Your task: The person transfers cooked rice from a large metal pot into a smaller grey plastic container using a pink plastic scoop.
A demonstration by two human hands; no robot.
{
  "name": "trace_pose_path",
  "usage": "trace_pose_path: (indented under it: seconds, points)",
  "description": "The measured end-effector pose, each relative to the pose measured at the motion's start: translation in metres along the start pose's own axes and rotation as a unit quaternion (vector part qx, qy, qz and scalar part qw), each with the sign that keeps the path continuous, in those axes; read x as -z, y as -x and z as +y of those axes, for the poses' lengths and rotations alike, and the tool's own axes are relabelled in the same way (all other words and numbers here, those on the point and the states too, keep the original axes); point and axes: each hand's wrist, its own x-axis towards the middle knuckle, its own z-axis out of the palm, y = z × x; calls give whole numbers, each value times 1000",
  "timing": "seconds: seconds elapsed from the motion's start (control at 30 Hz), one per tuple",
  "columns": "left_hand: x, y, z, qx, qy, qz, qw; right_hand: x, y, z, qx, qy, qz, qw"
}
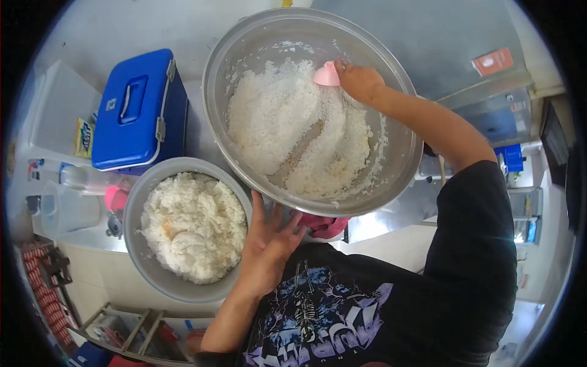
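A large round metal basin (399, 183) holds white cooked rice (275, 114), with a furrow through the middle baring part of its bottom. My right hand (360, 82) grips a pink plastic scoop (326, 75) at the rice's upper edge, inside the basin. Against the near outer rim rests my left hand (270, 243), fingers spread, holding nothing. Left of that hand stands a smaller grey tub (133, 243) heaped with rice (197, 229), some of it yellowish. Dark red cloth (325, 225) shows below the basin's near rim.
Left of the basin stands a blue cooler box (130, 110) with its lid closed. Clear plastic containers (69, 208), a pink cup (115, 198) and a yellow packet (84, 137) lie further left. A metal rack (133, 330) is at the lower left.
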Motion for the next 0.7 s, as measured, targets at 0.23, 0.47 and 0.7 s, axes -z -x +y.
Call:
trace_pose_path:
  seconds: [0.23,0.47,0.7]
  points:
    - [12,-4,-3,-24,67,-45,996,13,24,10,20,-88,-181,979]
    - [7,-3,2,-8,98,-22,995,35,43,-5,64,-52,-327,941]
    - [5,-3,3,-4,107,-6,994,40,66,-42,209,-43,-385,898]
